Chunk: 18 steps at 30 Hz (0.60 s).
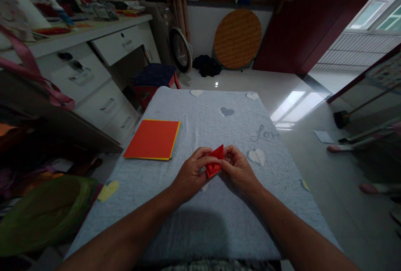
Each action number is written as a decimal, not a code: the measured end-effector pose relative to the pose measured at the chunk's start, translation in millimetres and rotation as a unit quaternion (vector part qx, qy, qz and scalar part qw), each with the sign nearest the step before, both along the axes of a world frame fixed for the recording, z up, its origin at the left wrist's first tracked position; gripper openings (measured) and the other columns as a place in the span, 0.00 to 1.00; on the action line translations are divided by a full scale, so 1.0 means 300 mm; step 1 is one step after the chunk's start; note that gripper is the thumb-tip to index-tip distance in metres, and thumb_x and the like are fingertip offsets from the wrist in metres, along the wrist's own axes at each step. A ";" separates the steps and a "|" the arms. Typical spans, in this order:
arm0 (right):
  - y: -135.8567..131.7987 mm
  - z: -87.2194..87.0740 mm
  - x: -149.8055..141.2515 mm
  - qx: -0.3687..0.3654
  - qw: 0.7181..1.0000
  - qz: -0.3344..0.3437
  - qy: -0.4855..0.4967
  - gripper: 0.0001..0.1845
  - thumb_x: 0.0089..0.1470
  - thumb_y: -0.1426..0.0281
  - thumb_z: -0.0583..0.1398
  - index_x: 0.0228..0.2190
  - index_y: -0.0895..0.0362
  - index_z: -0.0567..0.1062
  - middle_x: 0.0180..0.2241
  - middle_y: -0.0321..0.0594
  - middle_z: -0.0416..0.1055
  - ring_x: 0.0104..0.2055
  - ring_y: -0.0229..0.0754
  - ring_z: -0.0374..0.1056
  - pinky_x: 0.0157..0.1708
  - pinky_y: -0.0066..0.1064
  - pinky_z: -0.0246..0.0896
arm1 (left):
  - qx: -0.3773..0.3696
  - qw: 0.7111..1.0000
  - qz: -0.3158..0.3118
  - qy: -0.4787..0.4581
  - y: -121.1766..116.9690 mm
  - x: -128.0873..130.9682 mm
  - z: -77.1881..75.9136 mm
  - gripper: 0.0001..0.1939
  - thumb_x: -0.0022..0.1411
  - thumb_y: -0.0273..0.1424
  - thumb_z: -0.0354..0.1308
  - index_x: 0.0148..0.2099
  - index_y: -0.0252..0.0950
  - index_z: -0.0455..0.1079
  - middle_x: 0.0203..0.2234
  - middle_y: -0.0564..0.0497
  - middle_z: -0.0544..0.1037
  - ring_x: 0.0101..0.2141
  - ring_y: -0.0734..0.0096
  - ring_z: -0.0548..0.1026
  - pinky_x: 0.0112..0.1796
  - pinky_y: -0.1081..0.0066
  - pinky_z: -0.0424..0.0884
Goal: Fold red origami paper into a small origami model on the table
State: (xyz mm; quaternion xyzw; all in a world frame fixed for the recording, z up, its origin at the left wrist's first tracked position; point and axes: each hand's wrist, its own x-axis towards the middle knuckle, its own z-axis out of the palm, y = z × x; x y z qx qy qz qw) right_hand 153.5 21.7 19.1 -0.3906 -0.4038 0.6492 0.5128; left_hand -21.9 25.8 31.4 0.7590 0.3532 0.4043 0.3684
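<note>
Between my two hands is a small red folded paper (214, 168), with one pointed corner sticking up and several creased layers below. My left hand (194, 170) grips its left side, thumb across the front. On the right edge, my right hand (238, 167) pinches the paper between thumb and fingers. Parts of the fingers behind the paper are hidden. To the left of my hands, a stack of square coloured paper (153, 139) lies flat, red on top with yellow and blue-green edges showing beneath.
A light blue cloth with heart prints covers the table (200, 116). Beyond its far left corner stands a stool (155, 74) with a dark cushion. White drawers (94, 91) line the left side. A green mesh basket (46, 216) sits at the lower left.
</note>
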 end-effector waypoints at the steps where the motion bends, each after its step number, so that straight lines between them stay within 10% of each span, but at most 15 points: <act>1: -0.001 -0.001 0.000 0.001 1.000 -0.001 -0.005 0.15 0.49 0.64 0.69 0.32 0.53 0.68 0.23 0.28 0.67 0.20 0.30 0.59 0.19 0.23 0.50 | -0.004 1.000 -0.005 0.001 -0.001 0.000 0.003 0.10 0.64 0.27 0.61 0.47 0.43 0.76 0.49 0.48 0.71 0.50 0.66 0.73 0.51 0.66 0.70; 18: -0.011 0.029 0.004 0.061 0.990 -0.062 -0.108 0.10 0.53 0.67 0.63 0.30 0.54 0.65 0.22 0.27 0.61 0.21 0.32 0.56 0.20 0.24 0.50 | -0.062 0.997 -0.005 -0.037 -0.002 0.003 0.009 0.04 0.60 0.29 0.65 0.39 0.40 0.74 0.50 0.49 0.67 0.52 0.65 0.69 0.55 0.64 0.65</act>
